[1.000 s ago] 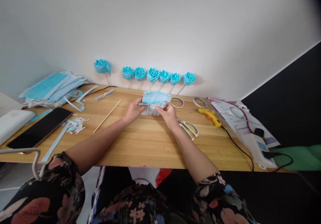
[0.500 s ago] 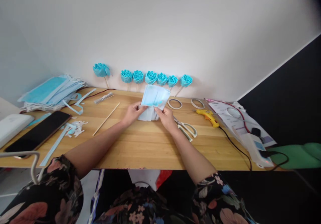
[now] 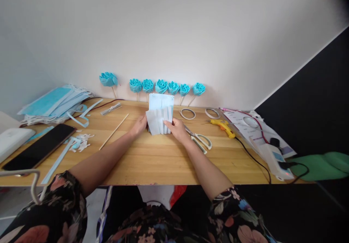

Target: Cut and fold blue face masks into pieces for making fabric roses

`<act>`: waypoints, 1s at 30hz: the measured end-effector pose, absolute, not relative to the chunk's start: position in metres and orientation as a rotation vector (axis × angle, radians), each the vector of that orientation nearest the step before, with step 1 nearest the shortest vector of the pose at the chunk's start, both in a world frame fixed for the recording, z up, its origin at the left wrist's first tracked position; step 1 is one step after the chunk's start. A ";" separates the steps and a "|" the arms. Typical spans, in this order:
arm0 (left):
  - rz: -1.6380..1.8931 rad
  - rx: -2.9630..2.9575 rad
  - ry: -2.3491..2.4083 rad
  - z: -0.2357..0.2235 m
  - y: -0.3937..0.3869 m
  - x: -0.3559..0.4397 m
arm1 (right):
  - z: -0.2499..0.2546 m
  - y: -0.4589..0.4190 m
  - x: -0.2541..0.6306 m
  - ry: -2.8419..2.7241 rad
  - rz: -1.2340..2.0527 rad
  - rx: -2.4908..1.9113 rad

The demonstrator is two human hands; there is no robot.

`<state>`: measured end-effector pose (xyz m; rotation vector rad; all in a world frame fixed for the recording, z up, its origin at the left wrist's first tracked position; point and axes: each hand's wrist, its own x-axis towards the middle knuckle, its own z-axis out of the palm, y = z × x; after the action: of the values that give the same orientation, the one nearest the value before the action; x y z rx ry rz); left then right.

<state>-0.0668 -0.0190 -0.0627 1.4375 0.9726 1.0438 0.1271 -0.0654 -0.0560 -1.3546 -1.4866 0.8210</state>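
Observation:
Pale blue pleated face mask sheets are held up just above the wooden table, with a whiter sheet fanned across their lower front. My left hand grips them at the left edge, its fingertips partly hidden behind the sheets. At the lower right, my right hand pinches them, thumb in front and fingers behind. Close to the right hand lie scissors with pale handles. A thin wooden stick rests left of my left hand.
Several blue rose-like flowers on sticks lean against the wall. Left are stacked masks, a phone, a white box and cut strips. Right are tape rolls, a yellow glue gun and a power strip.
Between my hands, the sheets have straightened upright, and a whitish sheet now covers their lower front where a bright blue patch showed before. The view has shifted slightly.

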 end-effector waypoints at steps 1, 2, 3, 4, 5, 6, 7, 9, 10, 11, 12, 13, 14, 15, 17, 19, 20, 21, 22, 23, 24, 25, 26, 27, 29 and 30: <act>1.035 1.469 0.959 -0.064 -0.019 -0.067 | -0.056 -0.066 0.127 -1.477 0.831 -1.335; 1.032 1.488 0.933 -0.064 -0.019 -0.068 | -0.056 -0.066 0.126 -1.469 0.841 -1.317; 1.032 1.499 0.907 -0.065 -0.019 -0.068 | -0.056 -0.065 0.126 -1.461 0.848 -1.302; 1.039 1.501 0.891 -0.066 -0.018 -0.068 | -0.057 -0.065 0.126 -1.451 0.851 -1.293; 1.049 1.495 0.886 -0.066 -0.018 -0.068 | -0.058 -0.063 0.126 -1.441 0.852 -1.289; 1.057 1.483 0.886 -0.066 -0.017 -0.068 | -0.059 -0.062 0.126 -1.431 0.852 -1.291; 1.062 1.466 0.887 -0.066 -0.016 -0.067 | -0.061 -0.061 0.127 -1.423 0.850 -1.295; 1.072 1.419 0.878 -0.066 -0.015 -0.066 | -0.064 -0.059 0.128 -1.420 0.837 -1.302; 1.068 1.388 0.872 -0.066 -0.015 -0.065 | -0.065 -0.058 0.128 -1.421 0.824 -1.306; 1.058 1.356 0.872 -0.066 -0.014 -0.064 | -0.065 -0.058 0.128 -1.424 0.811 -1.310; 1.048 1.330 0.878 -0.067 -0.014 -0.063 | -0.065 -0.058 0.128 -1.424 0.804 -1.314; 1.037 1.314 0.889 -0.067 -0.013 -0.062 | -0.065 -0.058 0.128 -1.425 0.806 -1.317; 1.028 1.309 0.905 -0.068 -0.012 -0.061 | -0.065 -0.058 0.128 -1.424 0.808 -1.320; 1.020 1.313 0.921 -0.068 -0.012 -0.061 | -0.065 -0.059 0.128 -1.423 0.811 -1.323; 1.021 1.327 0.939 -0.069 -0.010 -0.060 | -0.063 -0.060 0.128 -1.424 0.804 -1.328; 1.032 1.334 0.939 -0.069 -0.009 -0.060 | -0.062 -0.061 0.128 -1.424 0.784 -1.334; 1.039 1.334 0.938 -0.068 -0.009 -0.060 | -0.061 -0.061 0.129 -1.421 0.780 -1.335; 1.043 1.334 0.940 -0.068 -0.009 -0.060 | -0.061 -0.061 0.129 -1.416 0.778 -1.336; 1.045 1.334 0.945 -0.067 -0.009 -0.060 | -0.061 -0.061 0.129 -1.411 0.777 -1.338; 1.050 1.331 0.952 -0.067 -0.009 -0.060 | -0.061 -0.060 0.130 -1.408 0.776 -1.337; 1.057 1.328 0.958 -0.066 -0.010 -0.060 | -0.062 -0.060 0.131 -1.406 0.777 -1.332; 1.066 1.324 0.957 -0.066 -0.010 -0.060 | -0.062 -0.059 0.131 -1.406 0.778 -1.328; 1.073 1.323 0.951 -0.066 -0.010 -0.060 | -0.063 -0.058 0.132 -1.407 0.780 -1.322; 1.078 1.325 0.942 -0.066 -0.010 -0.060 | -0.065 -0.057 0.133 -1.405 0.784 -1.313; 1.081 1.329 0.924 -0.068 -0.009 -0.060 | -0.068 -0.055 0.134 -1.400 0.796 -1.293; 1.085 1.327 0.919 -0.069 -0.009 -0.060 | -0.069 -0.054 0.135 -1.398 0.799 -1.284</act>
<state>-0.0595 -0.0089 -0.0688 1.3273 0.9186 1.0850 0.1351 -0.0543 -0.0691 -1.2843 -1.3977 0.7989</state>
